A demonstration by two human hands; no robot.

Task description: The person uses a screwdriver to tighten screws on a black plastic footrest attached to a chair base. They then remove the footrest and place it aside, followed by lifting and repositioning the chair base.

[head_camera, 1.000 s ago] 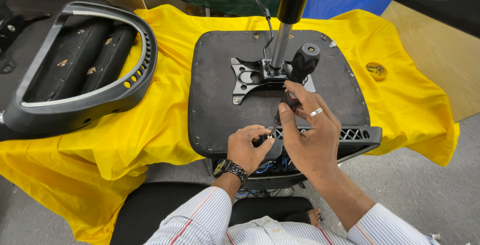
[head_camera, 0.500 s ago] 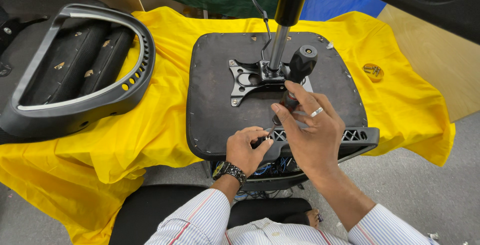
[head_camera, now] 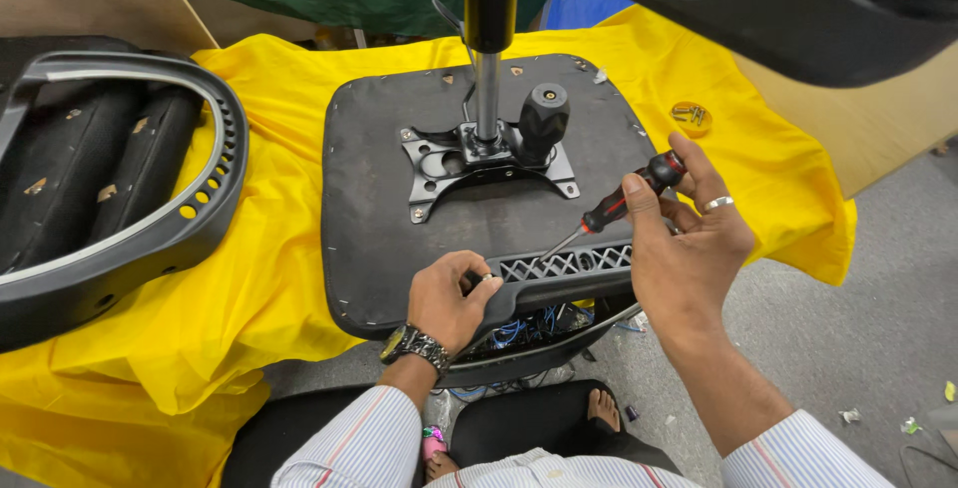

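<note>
At the frame's centre an upturned black fabric chair seat [head_camera: 379, 209] lies on a yellow cloth [head_camera: 269, 239] covering the table. The right hand [head_camera: 689, 239] grips a red-and-black-handled screwdriver [head_camera: 614, 211], its tip angled down to a black latticed plastic bracket [head_camera: 564, 266] at the seat's lower edge. The left hand [head_camera: 449, 298] clasps that bracket's left end. A black curved chair backrest frame [head_camera: 130, 239] lies at left.

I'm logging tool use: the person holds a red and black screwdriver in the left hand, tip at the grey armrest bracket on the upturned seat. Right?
Not quite: the head view shows the screwdriver in the right hand, not the left. The left hand grips the armrest bracket on the upturned seat, where the tip points.
</note>
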